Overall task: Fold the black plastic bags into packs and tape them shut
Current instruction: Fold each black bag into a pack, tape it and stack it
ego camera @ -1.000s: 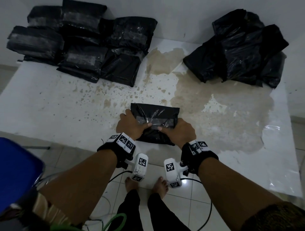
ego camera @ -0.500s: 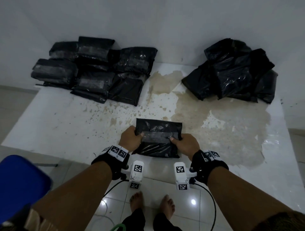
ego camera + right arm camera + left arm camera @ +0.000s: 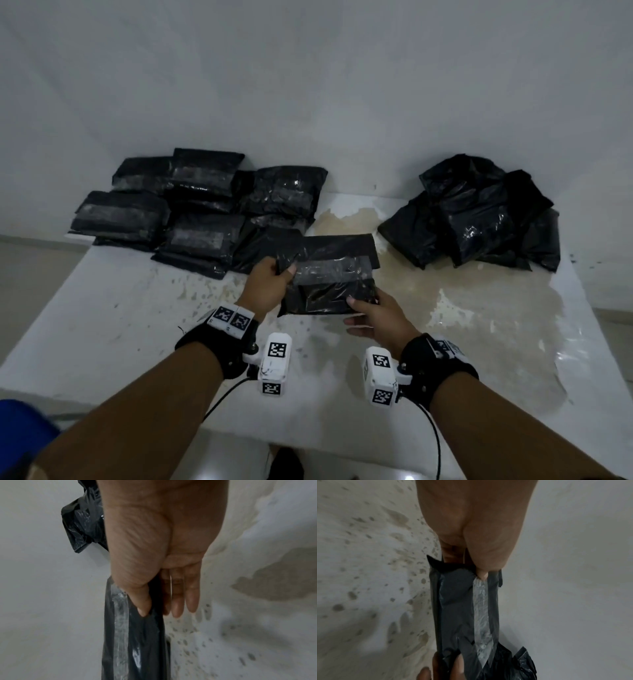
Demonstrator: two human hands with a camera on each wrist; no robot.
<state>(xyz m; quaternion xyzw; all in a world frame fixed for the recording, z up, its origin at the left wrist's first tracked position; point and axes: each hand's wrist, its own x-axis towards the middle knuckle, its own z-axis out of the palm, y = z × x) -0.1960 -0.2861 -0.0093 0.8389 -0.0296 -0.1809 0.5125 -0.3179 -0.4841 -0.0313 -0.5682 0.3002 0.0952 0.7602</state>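
A folded black bag pack (image 3: 329, 277) with a clear tape strip (image 3: 332, 270) across its top is held above the white table (image 3: 102, 325). My left hand (image 3: 270, 284) grips its left edge, thumb on top at the tape's end (image 3: 480, 608). At the pack's near right corner, my right hand (image 3: 373, 315) pinches it with the thumb on top and straight fingers underneath (image 3: 178, 601). The pack (image 3: 137, 642) hangs edge-on in both wrist views (image 3: 458, 608).
A stack of several taped packs (image 3: 191, 212) lies at the table's back left, close to the held pack. A loose pile of black bags (image 3: 479, 216) sits back right. A white wall stands behind; a blue chair (image 3: 20, 431) is at lower left. The tabletop is stained.
Both hands have lifted the pack from the table's near edge and carried it forward, towards the stack at back left. The right hand has slid to the near corner.
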